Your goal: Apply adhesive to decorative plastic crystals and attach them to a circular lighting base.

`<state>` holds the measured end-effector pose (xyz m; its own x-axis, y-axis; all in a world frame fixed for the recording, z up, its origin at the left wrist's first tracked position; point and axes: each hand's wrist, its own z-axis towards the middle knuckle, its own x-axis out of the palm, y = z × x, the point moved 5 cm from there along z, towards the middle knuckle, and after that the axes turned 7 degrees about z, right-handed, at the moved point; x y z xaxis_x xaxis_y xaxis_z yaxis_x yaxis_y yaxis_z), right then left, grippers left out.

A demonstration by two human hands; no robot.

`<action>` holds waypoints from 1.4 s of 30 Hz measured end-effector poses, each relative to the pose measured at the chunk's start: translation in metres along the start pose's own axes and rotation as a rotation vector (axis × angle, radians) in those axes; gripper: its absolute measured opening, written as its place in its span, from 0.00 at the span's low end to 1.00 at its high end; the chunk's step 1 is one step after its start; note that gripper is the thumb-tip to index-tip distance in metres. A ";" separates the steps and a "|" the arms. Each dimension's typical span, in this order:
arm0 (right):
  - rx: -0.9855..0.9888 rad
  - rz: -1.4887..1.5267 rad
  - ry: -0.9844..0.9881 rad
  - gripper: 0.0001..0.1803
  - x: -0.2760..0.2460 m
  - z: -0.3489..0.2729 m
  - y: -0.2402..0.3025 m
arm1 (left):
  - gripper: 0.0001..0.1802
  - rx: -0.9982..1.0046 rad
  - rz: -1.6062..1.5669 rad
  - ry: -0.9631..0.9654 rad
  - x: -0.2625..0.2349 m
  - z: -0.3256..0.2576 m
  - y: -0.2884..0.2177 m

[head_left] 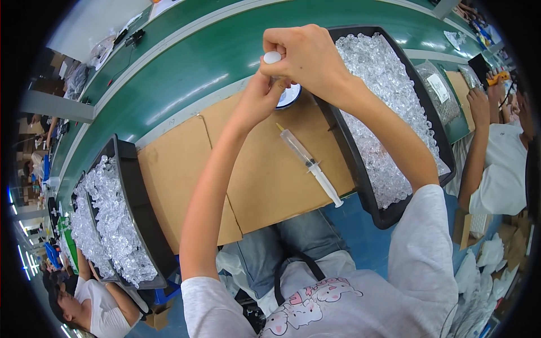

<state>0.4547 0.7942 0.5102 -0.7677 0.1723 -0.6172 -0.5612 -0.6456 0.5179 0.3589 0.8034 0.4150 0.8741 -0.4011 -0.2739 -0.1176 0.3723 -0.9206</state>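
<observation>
Both hands were raised over the far edge of the brown cardboard sheet (265, 180) covering the work surface. Right hand (307, 56) was curled, fingers closed around a small white rounded piece (272, 57), which protruded leftward from between thumb and forefinger. Left hand (262, 98) came up from below, fingertips pinched and meeting the right hand just under the white piece; whether it gripped the same piece or a smaller part was not discernible, the fingers hiding the contact. Long axis of the piece could not be judged; only its smooth, domed end showed.

A round white dish with a blue rim (290, 97) sat on the cardboard directly beneath the hands, mostly covered by them.

A clear plastic syringe (310, 164) lay untouched on the cardboard, long axis diagonal: yellowish tip toward the far edge and the dish, white plunger end toward the near right corner, just overhanging the near edge.

Containers: a black rectangular tray (346, 149) at the right edge of the cardboard, heaped with small clear, faceted, glassy pieces (383, 96). A second black tray (138, 197) at the left edge held the same clear pieces (115, 219). A green conveyor belt (191, 67), smooth and glossy, ran beyond the far edge.

Another person's arm (479, 146) appeared at far right.
</observation>
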 end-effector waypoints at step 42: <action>0.024 -0.020 0.012 0.10 -0.017 0.008 0.021 | 0.12 -0.069 0.087 0.005 0.001 -0.002 0.001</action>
<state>0.4534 0.7838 0.5362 -0.7525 0.1763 -0.6345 -0.5839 -0.6242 0.5190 0.3585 0.8014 0.4135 0.8569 -0.3738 -0.3550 -0.2252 0.3479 -0.9101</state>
